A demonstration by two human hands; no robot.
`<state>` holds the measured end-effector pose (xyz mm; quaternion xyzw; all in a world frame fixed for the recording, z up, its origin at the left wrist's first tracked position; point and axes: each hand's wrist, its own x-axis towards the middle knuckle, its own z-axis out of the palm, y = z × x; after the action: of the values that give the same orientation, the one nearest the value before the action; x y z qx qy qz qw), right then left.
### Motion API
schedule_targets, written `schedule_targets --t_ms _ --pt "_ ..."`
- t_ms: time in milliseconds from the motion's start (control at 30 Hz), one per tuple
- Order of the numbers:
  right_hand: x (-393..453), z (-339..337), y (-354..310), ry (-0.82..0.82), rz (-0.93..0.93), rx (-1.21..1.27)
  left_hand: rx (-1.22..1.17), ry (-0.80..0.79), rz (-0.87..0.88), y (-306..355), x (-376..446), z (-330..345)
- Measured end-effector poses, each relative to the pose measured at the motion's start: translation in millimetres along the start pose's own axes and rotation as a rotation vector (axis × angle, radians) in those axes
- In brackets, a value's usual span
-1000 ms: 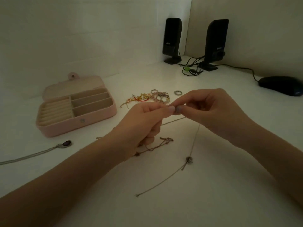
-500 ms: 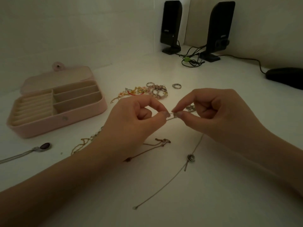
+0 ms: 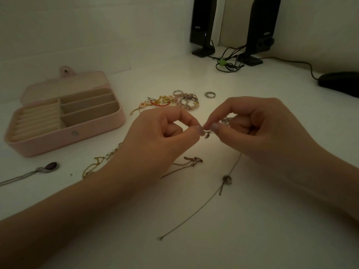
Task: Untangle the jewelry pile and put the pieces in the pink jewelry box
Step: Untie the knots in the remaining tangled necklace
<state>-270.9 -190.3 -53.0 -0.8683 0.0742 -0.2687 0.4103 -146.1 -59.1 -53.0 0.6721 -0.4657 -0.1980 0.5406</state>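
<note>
My left hand [image 3: 159, 136] and my right hand [image 3: 258, 129] meet above the desk, thumb and forefinger of each pinching a small silver chain piece [image 3: 207, 133] between them. A thin silver necklace [image 3: 196, 210] with a ring-shaped pendant trails from under my right hand toward me. The pink jewelry box [image 3: 64, 136] lies open at the left, its compartments holding nothing I can see. The jewelry pile [image 3: 174, 100] of beaded bracelets, rings and gold charms lies beyond my hands. A loose ring [image 3: 210, 94] sits beside it.
A purple-stone pendant necklace [image 3: 50, 166] lies left of my forearm, a gold chain [image 3: 99, 164] and a brownish chain [image 3: 192, 161] under my left hand. Two black speakers [image 3: 203, 26] with cables stand at the back; a black mouse [image 3: 342, 83] is far right.
The view has shifted down and left, so box and pile sit further right in frame. My hands came lower and their fingertips now pinch the small piece slightly apart.
</note>
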Motion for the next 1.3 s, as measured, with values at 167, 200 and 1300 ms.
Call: schedule_targets --t_ms 167,200,1300 --pt "0 -1 -2 -0.019 -0.002 -0.001 0.021 -0.006 -0.005 0 0 1" --pt "0 -1 -1 -0.024 -0.009 -0.018 0.019 -0.001 -0.008 0 0 0" --pt "1 2 8 0.004 -0.041 -0.202 0.254 -0.014 0.175 -9 -1 1"
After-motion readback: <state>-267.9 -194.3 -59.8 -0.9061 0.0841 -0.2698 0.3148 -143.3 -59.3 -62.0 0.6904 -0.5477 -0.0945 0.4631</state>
